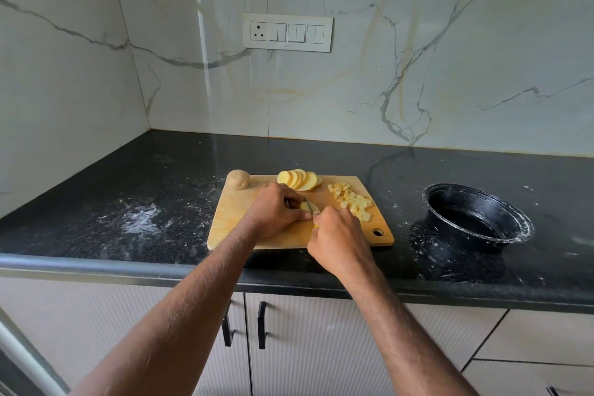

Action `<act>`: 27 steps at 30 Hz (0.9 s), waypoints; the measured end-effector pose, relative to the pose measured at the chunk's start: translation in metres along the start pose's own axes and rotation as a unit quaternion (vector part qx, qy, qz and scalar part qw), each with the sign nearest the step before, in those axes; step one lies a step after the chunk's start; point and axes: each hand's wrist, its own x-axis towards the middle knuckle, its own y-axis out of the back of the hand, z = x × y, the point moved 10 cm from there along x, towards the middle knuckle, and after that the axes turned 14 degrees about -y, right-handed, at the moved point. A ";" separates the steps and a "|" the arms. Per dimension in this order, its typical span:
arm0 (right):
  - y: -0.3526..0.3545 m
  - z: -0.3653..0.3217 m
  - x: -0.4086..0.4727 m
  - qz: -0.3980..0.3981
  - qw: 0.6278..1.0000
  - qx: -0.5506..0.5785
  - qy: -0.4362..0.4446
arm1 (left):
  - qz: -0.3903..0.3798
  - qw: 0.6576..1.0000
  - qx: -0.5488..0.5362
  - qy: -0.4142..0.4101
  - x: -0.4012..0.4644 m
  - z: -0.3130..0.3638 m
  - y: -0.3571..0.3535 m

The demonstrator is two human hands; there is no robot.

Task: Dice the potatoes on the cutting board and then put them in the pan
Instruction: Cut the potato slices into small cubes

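Our left hand [277,212] pinched a small potato piece [303,205] at the middle of the wooden cutting board [231,219], while our right hand [337,243] gripped the knife [311,205] and its blade rested on that piece. Potato slices [299,179] lay at the far edge, diced cubes [352,201] towards the right edge, a whole potato [238,179] on the far left corner. The black pan [475,219] stood well apart to the right, with bare counter [160,177] between.

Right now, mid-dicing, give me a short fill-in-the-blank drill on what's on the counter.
1. The whole unpeeled potato sits at the far ____ corner of the cutting board.
2. The black pan stands on the counter to the ____ of the board.
3. The right hand grips the ____, while the left hand holds a potato piece.
4. The diced potato lies to the right of the fanned ____.

Missing words: left; right; knife; slices
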 end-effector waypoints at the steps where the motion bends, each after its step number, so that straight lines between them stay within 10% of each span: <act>1: 0.000 0.001 -0.003 0.000 1.000 0.002 0.000 | -0.002 1.000 0.002 0.002 0.000 0.000 0.000; 27: 0.042 0.037 -0.031 0.057 0.994 0.091 -0.011 | -0.006 1.000 0.010 0.000 -0.004 0.002 0.004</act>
